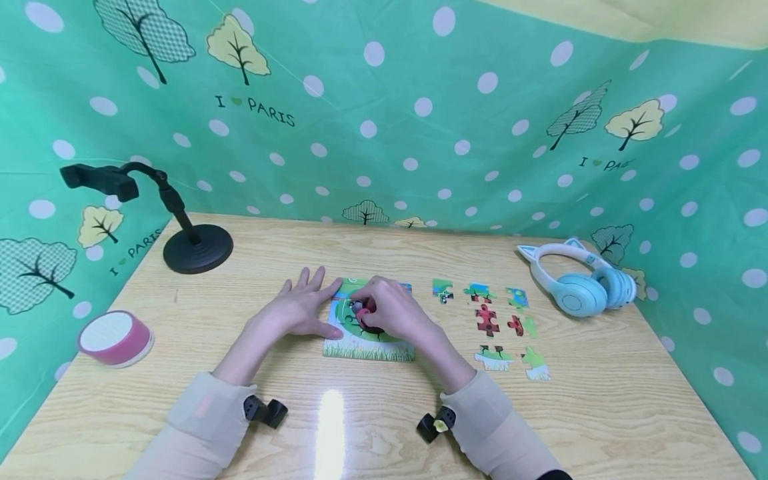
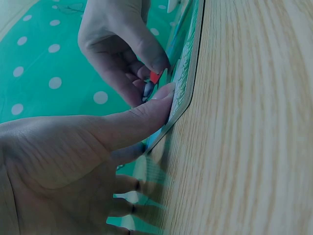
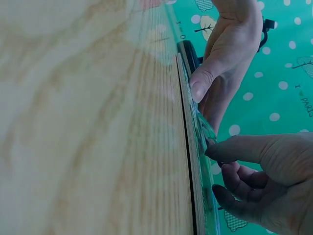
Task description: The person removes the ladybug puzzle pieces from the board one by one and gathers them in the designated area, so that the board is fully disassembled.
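Observation:
A jigsaw puzzle board (image 1: 369, 352) with a grassy white lower border lies flat on the table. My left hand (image 1: 298, 308) is spread at its left side, with the thumb (image 2: 155, 105) resting on the board's edge and the other fingers straight. Over the middle of the board, my right hand (image 1: 393, 308) pinches a small puzzle piece (image 2: 155, 77) showing red and grey, between thumb and curled fingers. That piece is mostly hidden by the fingers, and I cannot tell whether it touches the board. In the right wrist view the right hand (image 3: 254, 176) is close above the board's surface.
Several loose puzzle pieces (image 1: 487, 320) lie right of the board. Cat-ear headphones (image 1: 579, 293) rest at the back right. At the left stand a black stand (image 1: 198, 248) with a bent neck and a pink and white round object (image 1: 116, 339). A green dotted cloth (image 1: 390, 133) hangs behind the table.

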The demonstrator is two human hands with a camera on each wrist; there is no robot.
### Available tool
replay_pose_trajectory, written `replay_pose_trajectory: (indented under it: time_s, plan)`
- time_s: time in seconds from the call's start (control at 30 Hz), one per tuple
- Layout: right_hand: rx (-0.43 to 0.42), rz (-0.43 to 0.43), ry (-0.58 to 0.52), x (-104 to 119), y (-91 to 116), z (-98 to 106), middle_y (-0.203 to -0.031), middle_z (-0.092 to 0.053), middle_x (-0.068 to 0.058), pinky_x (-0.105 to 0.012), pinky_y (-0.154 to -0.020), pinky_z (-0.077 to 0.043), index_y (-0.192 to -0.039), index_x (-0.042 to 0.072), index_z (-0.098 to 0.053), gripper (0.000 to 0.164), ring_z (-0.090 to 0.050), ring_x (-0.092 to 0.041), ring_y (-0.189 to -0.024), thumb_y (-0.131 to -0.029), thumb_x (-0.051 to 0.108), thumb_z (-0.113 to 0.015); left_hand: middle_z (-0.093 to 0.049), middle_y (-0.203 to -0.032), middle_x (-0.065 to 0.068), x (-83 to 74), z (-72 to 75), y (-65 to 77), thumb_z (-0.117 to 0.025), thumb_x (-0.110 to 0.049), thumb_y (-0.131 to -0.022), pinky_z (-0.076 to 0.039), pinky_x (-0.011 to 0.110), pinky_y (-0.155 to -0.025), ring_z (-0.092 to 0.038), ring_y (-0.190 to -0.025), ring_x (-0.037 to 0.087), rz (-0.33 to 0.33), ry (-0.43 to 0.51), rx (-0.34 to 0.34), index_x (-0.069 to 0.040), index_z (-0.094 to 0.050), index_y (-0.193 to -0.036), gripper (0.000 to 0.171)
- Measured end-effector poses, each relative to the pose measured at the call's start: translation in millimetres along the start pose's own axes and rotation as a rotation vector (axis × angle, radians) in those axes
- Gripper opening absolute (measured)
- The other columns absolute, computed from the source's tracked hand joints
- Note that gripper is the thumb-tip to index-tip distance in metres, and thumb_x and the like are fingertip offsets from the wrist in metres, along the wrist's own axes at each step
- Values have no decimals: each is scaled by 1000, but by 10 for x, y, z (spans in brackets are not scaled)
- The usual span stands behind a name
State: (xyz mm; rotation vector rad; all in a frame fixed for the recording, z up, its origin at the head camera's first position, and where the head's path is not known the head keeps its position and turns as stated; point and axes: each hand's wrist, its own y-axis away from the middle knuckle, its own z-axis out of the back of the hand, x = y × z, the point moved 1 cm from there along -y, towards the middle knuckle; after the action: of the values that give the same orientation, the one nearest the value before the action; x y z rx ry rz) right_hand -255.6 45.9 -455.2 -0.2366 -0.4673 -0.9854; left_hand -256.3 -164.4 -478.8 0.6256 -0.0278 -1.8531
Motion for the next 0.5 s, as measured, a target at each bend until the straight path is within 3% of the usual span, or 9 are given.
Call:
replay_pose_trajectory:
  time_s: [0.27, 0.5]
  plan:
    - [-14, -15, -78, -10, -7, 58, -101, -74, -2, -22, -65, -52, -121, 11, -77, 37, -61, -8, -77, -85, 5, -78, -2, -171, 27, -133, 108, 122, -76, -58, -85, -4, 73, -125, 4, -157, 53, 9, -5, 24, -16, -21, -165, 106]
    - [-26, -52, -165, -83, 15, 155, -112, -77, -2, -26, -76, -60, -120, 14, -78, 34, -69, -12, -89, -86, 8, -80, -2, -171, 28, -152, 112, 118, -76, -58, -85, -5, 74, -125, 3, -157, 54, 2, -23, 15, -16, -21, -166, 106]
